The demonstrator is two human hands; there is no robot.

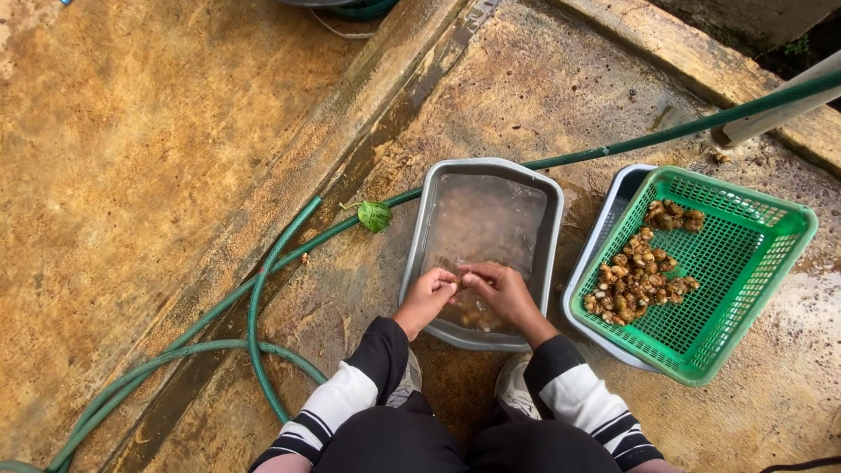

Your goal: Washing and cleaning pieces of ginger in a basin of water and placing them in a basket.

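Note:
My left hand [427,296] and my right hand [499,289] meet over the near end of a grey basin [552,228] filled with murky water. Both hands pinch one small brown piece, likely a knobbly root, between their fingertips just above the water. More brown pieces lie under the water near my hands. To the right, a green plastic basket [745,263] rests tilted on another grey basin [604,228] and holds a pile of the same knobbly brown pieces [638,276].
A green hose [263,307] loops across the wet concrete floor at left and runs behind the basins to the upper right. A green leaf [375,215] lies by the hose. My shoes [512,390] and knees sit at the bottom edge.

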